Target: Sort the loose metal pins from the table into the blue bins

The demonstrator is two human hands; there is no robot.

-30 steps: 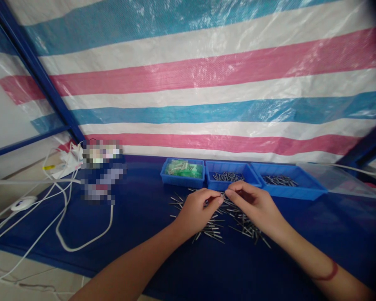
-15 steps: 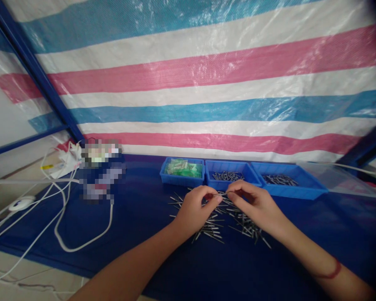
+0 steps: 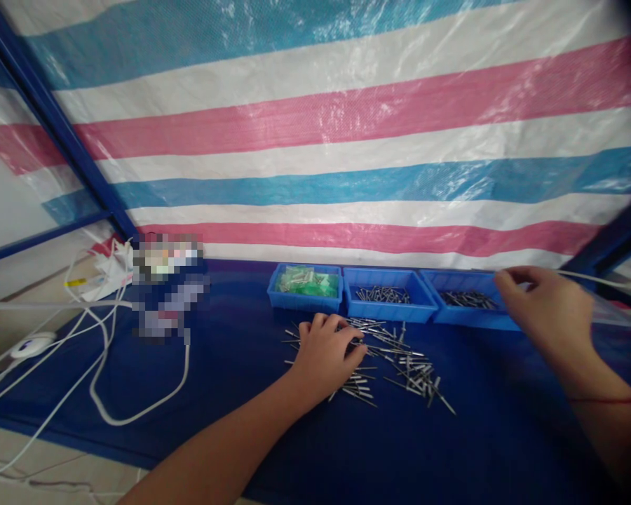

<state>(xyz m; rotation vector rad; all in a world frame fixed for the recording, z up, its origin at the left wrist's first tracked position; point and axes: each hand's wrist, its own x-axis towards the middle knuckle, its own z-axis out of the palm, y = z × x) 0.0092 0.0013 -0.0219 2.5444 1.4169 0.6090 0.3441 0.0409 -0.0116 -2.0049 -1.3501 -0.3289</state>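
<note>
A loose pile of thin metal pins (image 3: 404, 361) lies on the blue tabletop (image 3: 252, 421). My left hand (image 3: 326, 354) rests on the pile's left side, fingers apart and bent down onto the pins. My right hand (image 3: 550, 308) hovers over the right end of the rightmost blue bin (image 3: 460, 319), which holds dark metal pins. Its thumb and forefinger are pinched together; what they hold, if anything, is too small to see. A thin red thread circles my right wrist.
Two more blue bins stand at the back: the middle bin (image 3: 386, 313) holds pins, the left bin (image 3: 303, 304) green parts. A clear plastic bag (image 3: 610, 308) lies at the far right. White cables (image 3: 110, 414) and a blurred box (image 3: 168, 287) sit left. A striped tarp hangs behind.
My right hand left the pile, where both hands were pinching a pin together, and swung right over the rightmost bin. My left hand dropped onto the pins.
</note>
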